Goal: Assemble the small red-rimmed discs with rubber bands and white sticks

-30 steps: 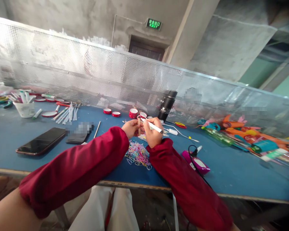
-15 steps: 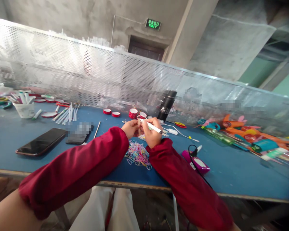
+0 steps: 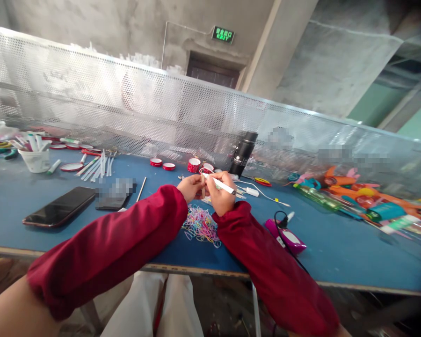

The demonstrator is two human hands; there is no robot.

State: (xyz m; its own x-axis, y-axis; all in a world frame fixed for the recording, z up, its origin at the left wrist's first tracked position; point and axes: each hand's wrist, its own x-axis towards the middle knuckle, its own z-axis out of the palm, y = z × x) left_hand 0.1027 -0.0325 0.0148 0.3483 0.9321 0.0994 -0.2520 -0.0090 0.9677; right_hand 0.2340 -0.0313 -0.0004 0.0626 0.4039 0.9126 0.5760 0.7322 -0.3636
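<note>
My right hand grips a white marker pen with a dark rear end, its front end pointing left toward my other hand. Between the closed fingers of my left hand is a short tan flat stick, held roughly upright. The pen's front end is close to the stick; whether they touch I cannot tell. Below both hands lies a loose heap of small coloured rubber bands on the blue table. Just behind the hands stand small red-and-white drums.
Left are two phones, a thin wooden stick, white strips and a cup of markers. A black bottle stands behind, near a perforated metal screen. Right lie a purple case, a white cable and colourful toys.
Almost nothing differs. Both hands keep their place and hold, with the stick and pen shifting only very slightly.
</note>
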